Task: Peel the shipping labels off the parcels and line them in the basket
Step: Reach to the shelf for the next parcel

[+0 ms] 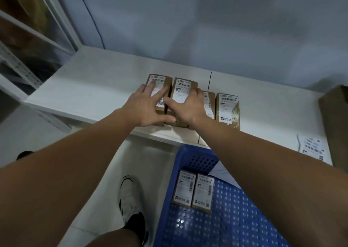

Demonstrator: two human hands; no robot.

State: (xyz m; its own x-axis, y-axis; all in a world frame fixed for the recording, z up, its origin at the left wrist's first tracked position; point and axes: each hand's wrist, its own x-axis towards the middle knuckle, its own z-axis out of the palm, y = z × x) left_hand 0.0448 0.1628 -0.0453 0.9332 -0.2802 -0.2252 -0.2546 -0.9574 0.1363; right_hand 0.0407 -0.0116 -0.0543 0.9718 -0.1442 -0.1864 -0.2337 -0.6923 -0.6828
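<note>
Shelving [28, 39] sitting far left, then white table [90, 88] with four parcels in a row. Counting left to right: first parcel [166, 80], second parcel [185, 88], third parcel [210, 103] mostly hidden, fourth parcel [228, 109] standing free. All small brown cardboard boxes, each wearing a white shipping label on top.

Left hand [148, 105] lying on the first parcel, fingers straight and spread, pressing flat rather than gripping. Right hand [188, 107] covering the second parcel, fingers draped over its far right edge, looking wrapped around it, though fingertips hidden so not fully sure.

Probably light and stiff, these boxes, easy to grab by the long sides. Labels looking thin and papery, likely tearing if yanked, so better starting at a corner and peeling slowly.

Down below, blue basket [235, 218] holding two more parcels [194, 190] side by side, touching, labels still on. So six parcels total. Further right, loose label sheet [312, 149] lying on the table, and one bigger brown box [335, 118] at the edge.
</note>
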